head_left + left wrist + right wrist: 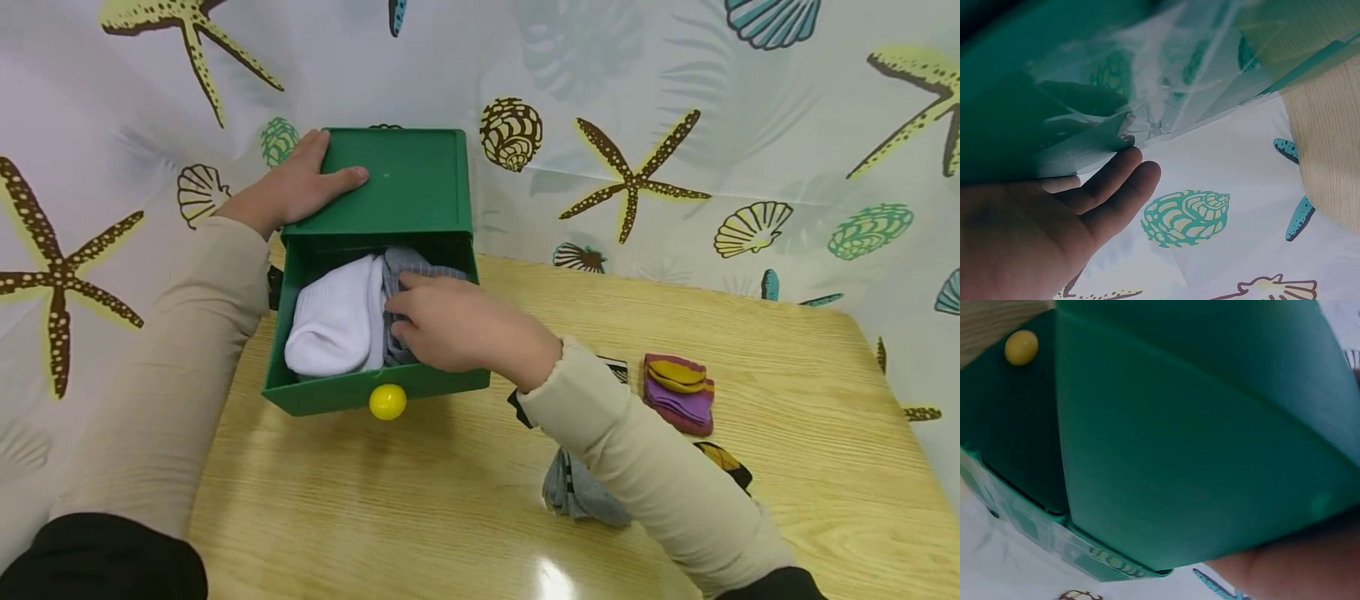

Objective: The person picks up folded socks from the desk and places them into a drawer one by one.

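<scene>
A green box (390, 179) stands against the patterned cloth, its top drawer (315, 398) with a yellow knob (387, 402) pulled out. My left hand (300, 183) rests on the box's left edge, thumb on top, fingers reaching down behind its side; in the left wrist view that hand (1041, 231) touches the shiny side with straightened fingers. Inside the drawer lies a folded white sock (333, 321) on the left. Beside it is a grey sock (397, 346), which my right hand (457, 325) holds with bent fingers, partly covering it.
On the wooden table (360, 517), right of the box, lie a grey sock with dark stripes (581, 492), a purple, maroon and mustard folded sock (678, 396) and a black and mustard one (723, 462). A dark sock (519, 408) is partly hidden by my right arm.
</scene>
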Demonstrator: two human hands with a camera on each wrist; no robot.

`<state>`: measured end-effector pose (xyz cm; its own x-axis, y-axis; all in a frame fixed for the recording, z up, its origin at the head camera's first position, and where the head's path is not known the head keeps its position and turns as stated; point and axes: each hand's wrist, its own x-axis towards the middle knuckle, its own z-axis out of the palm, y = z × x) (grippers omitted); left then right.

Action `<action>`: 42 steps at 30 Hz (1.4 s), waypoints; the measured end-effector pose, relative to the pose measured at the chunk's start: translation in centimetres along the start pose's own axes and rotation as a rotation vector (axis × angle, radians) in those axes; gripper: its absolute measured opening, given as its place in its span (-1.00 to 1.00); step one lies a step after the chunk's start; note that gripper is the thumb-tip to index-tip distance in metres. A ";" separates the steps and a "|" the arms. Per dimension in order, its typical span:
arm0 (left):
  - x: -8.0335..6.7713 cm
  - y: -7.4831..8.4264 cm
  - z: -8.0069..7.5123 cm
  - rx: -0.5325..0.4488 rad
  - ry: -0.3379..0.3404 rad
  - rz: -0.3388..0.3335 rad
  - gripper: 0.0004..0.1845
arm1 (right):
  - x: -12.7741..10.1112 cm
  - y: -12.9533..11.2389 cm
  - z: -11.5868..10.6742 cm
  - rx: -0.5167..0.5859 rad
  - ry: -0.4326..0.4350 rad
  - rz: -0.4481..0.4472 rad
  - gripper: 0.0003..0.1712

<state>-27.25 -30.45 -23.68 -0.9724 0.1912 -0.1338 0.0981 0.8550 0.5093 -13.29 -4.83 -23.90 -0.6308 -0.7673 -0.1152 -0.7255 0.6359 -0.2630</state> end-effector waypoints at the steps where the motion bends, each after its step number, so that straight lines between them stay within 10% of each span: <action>1: 0.0 0.0 0.0 0.000 0.000 0.001 0.03 | 0.2 0.0 0.1 -0.031 -0.013 -0.019 -0.62; 10: -0.2 0.2 0.0 0.011 0.005 -0.002 0.03 | 0.4 -0.6 0.4 -0.025 0.035 0.029 -0.52; 19: -0.3 0.7 0.1 0.001 0.024 0.019 0.02 | -4.1 -2.9 4.1 0.177 0.965 -0.207 -0.85; 22: -0.2 0.8 0.1 -0.002 0.036 0.023 0.01 | -5.3 -3.4 6.0 0.304 1.110 -0.239 -0.86; 27: 0.0 0.6 0.0 0.002 0.030 0.017 0.03 | -6.4 -3.9 10.3 0.623 1.132 -0.144 -0.88; 35: 0.2 -0.2 0.2 0.007 0.021 0.021 0.03 | -6.1 -6.0 15.2 1.041 0.921 0.117 -0.69; 42: -0.1 0.0 0.2 -0.011 0.018 0.017 0.03 | -4.0 -7.5 16.0 1.278 0.948 0.105 -0.53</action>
<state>-27.15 -30.35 -23.81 -0.9743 0.1972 -0.1093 0.1128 0.8461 0.5210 -0.90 -7.85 -36.80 -0.9501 -0.0896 0.2988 -0.2799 -0.1780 -0.9434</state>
